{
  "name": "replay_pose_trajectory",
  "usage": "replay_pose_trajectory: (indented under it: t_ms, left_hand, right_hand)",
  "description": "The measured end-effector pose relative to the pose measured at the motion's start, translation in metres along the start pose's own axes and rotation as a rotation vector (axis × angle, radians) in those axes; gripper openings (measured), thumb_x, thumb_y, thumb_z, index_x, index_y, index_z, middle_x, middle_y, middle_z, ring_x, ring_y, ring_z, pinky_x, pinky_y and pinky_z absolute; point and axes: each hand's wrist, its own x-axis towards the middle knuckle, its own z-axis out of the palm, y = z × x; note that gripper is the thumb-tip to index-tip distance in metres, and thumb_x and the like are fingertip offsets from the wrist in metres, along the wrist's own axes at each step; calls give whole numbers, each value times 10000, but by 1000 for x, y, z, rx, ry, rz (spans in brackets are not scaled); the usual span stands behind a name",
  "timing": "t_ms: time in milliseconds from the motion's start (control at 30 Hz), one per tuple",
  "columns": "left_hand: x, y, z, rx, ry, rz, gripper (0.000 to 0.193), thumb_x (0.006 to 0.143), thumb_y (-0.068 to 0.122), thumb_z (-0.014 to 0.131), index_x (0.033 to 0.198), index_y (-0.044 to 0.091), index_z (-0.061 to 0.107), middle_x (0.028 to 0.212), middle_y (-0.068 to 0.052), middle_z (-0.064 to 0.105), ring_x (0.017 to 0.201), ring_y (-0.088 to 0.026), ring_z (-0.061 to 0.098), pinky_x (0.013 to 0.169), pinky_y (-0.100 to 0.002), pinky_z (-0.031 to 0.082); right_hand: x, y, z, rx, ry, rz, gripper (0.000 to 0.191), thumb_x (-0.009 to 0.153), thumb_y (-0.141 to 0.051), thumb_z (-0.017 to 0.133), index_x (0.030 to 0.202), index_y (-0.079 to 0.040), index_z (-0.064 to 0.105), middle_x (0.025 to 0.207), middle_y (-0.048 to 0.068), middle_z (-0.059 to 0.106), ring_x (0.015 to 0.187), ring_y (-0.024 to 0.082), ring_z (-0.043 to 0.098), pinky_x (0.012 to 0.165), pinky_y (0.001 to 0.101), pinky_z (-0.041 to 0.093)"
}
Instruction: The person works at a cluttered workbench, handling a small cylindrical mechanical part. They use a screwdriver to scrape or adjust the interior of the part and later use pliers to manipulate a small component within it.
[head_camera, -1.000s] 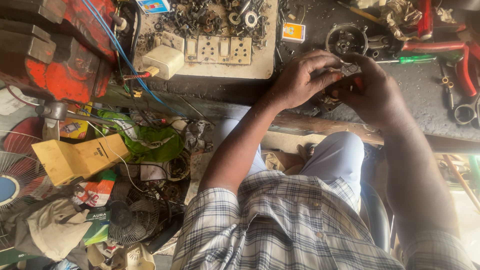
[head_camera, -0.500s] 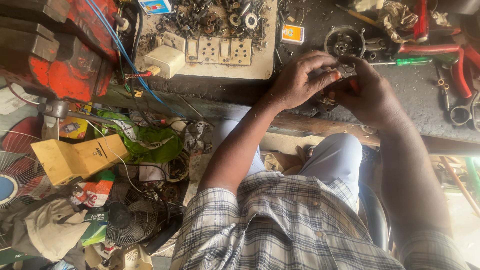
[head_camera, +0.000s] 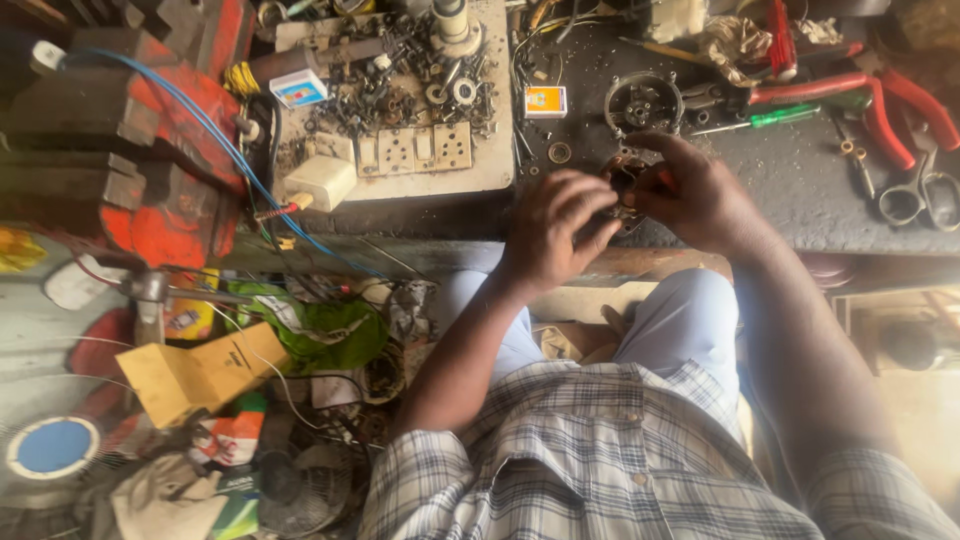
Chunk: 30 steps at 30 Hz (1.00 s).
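Observation:
My left hand (head_camera: 555, 232) and my right hand (head_camera: 695, 195) meet over the front edge of a dark workbench (head_camera: 800, 190). Between them they grip a small round metal part (head_camera: 625, 185) with dark and coppery bits; most of it is hidden by my fingers. Something small and red shows at my right thumb. A similar round metal housing (head_camera: 642, 103) lies on the bench just beyond my hands.
A white board (head_camera: 400, 110) with sockets, a white plug and several loose screws and nuts lies left of my hands. Red-handled pliers (head_camera: 870, 95), scissors (head_camera: 920, 195) and a green screwdriver (head_camera: 785, 115) lie at the right. A red machine (head_camera: 150, 150), wires and clutter fill the left.
Both hands have stayed together on the round part. My left fingers have shifted over it, and my view has moved a little.

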Motion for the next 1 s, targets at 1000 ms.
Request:
replay_pose_trajectory:
  t_ms: [1000]
  left_hand:
    - [18, 53, 7, 211, 39, -34, 97, 932, 138, 768, 1001, 84, 728, 1102, -21, 684, 1038, -190, 669, 1029, -432, 471]
  right_hand:
    - [-9, 12, -12, 51, 40, -58, 647, 887, -131, 777, 1475, -149, 509, 960, 98, 772, 865, 191, 738, 773, 354, 611]
